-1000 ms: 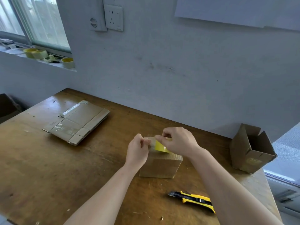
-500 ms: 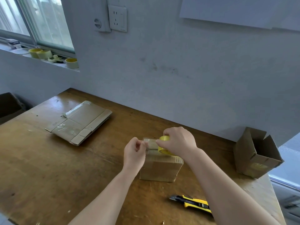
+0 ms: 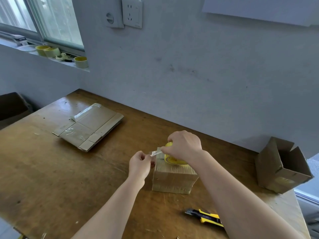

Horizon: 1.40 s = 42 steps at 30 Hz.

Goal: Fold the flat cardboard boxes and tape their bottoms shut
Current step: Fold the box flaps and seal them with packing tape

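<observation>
Bare table (image 3: 51, 178) lay open left of my left hand (image 3: 139, 165), up to the flat cardboard stack (image 3: 88, 126). The knife (image 3: 203, 217) and open box (image 3: 283, 166) blocked my right side.

Glossy wooden table (image 3: 51, 178), matt cardboard box (image 3: 172, 180).

Packing workroom — worn wooden table (image 3: 51, 178), flat cardboard (image 3: 89, 126), tape rolls on windowsill (image 3: 51, 51).
</observation>
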Motion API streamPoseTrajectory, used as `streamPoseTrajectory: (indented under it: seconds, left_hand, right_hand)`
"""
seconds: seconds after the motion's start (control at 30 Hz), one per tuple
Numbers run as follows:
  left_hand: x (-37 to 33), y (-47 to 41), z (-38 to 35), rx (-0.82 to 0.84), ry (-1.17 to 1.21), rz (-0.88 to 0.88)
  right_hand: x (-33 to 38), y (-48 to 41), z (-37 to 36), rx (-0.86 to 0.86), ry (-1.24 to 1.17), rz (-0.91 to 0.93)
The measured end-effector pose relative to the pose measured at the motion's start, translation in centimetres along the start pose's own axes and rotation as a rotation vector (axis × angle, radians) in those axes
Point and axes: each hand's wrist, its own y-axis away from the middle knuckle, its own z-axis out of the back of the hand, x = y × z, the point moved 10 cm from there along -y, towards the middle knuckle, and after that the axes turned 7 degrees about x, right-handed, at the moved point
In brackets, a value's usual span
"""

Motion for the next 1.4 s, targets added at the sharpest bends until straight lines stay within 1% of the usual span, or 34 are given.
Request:
streamPoseTrajectory:
  seconds: [0.23,0.47,0.53,0.63,0.7,0.73,0.77,0.8,0.87,0.9,0.93,0.97,1.03,1.1,1.2,1.3,1.33,1.4]
  left_hand:
    - [1.7,-0.4,-0.2,0.059,-0.002,0.029]
    - [3.2,-0.5,-1.6,0.169,0.018,0.095]
    - [3.7,-0.4,-2.3,0.205,0.008,0.157]
    - [5.1,-0.1,-2.7,0.256,-0.02,0.309]
    - [6.5,0.4,-2.5,0.296,-0.113,0.413]
    - [6.9,0.5,-2.3,0.301,-0.202,0.42]
    - [6.6,0.2,-1.9,0.268,-0.298,0.352]
    - [5.7,-0.3,-1.4,0.18,-0.36,0.223]
    - [1.9,0.4,-0.6,-0.023,-0.314,-0.099]
    - [0.1,1.4,-0.6,-0.071,-0.265,-0.238]
    - [-1.0,2.2,-1.1,-0.071,-0.243,-0.32]
    - [-1.4,2.6,-1.8,-0.044,-0.268,-0.358]
    - [-1.3,3.2,-2.7,0.001,-0.406,-0.389]
    - [-1.5,3.1,-2.9,0.057,-0.446,-0.394]
    - [-2.4,1.4,-2.7,0.118,-0.366,-0.309]
    - [-2.2,0.1,-4.8,0.286,-0.185,-0.203]
    - [-1.9,0.0,-5.4,0.322,-0.165,-0.189]
    - [-1.4,-0.1,-6.2,0.336,-0.187,-0.208]
  right_hand:
    - [0.7,-0.3,-0.3,0.031,0.008,-0.012]
    - [0.3,-0.5,-0.5,0.039,-0.031,-0.011]
    - [0.3,-0.5,-0.6,0.044,-0.037,-0.009]
    - [0.1,-0.5,-0.7,0.055,-0.045,-0.005]
    - [0.0,-0.5,-0.7,0.065,-0.05,-0.005]
    - [-0.1,-0.5,-0.7,0.068,-0.057,-0.004]
    - [-0.2,-0.4,-0.7,0.068,-0.062,-0.004]
    - [-0.2,-0.4,-0.7,0.067,-0.065,-0.006]
    - [-0.2,-0.4,-0.7,0.059,-0.064,-0.012]
    - [-0.1,-0.4,-0.6,0.05,-0.063,-0.015]
    - [-0.1,-0.4,-0.6,0.04,-0.059,-0.018]
    - [-0.1,-0.4,-0.6,0.033,-0.056,-0.021]
    - [-0.3,-0.4,-0.6,0.025,-0.058,-0.028]
    - [-0.2,-0.4,-0.7,0.028,-0.06,-0.025]
    - [0.3,-0.3,-0.7,0.038,-0.07,-0.023]
    - [0.5,0.1,-0.6,0.03,-0.064,-0.015]
    - [0.6,0.3,-0.6,0.034,-0.07,-0.005]
    - [0.5,0.5,-0.8,0.07,-0.121,0.018]
